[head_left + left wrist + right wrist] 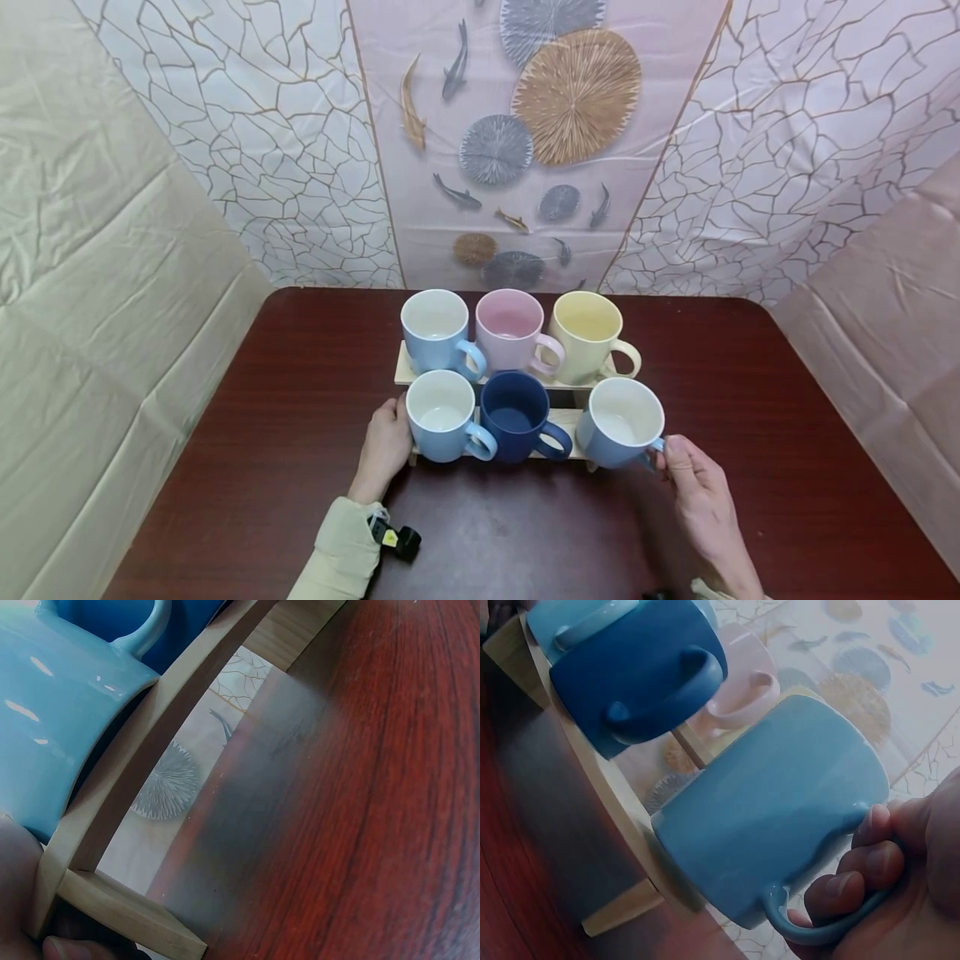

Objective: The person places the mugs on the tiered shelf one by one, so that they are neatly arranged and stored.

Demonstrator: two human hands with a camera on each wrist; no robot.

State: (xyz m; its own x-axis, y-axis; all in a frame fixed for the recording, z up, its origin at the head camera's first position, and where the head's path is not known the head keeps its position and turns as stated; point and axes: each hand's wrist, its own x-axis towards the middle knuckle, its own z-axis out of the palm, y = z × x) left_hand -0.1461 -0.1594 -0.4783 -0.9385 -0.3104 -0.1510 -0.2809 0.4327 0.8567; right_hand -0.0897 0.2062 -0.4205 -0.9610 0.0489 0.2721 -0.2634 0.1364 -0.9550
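Observation:
My right hand (pixel 701 492) grips the handle of a light blue mug (pixel 772 817) with a white inside. The mug's base is at the right end of the lower tier of a two-tier wooden rack (pixel 127 765); whether it rests fully there I cannot tell. At the rack's left end, my left hand (pixel 386 442) holds the wooden frame, its fingers partly hidden under it. Beside that hand stands another light blue mug (pixel 441 433). A dark blue mug (pixel 516 425) sits in the middle of the lower tier, handle to the right.
Along the upper tier behind stand a light blue mug (pixel 435 333), a pink mug (pixel 510 333) and a yellow mug (pixel 585 342). All are upright. The rack is on a dark red-brown wooden table (pixel 300 358), with patterned cloth (pixel 300 142) hanging behind it.

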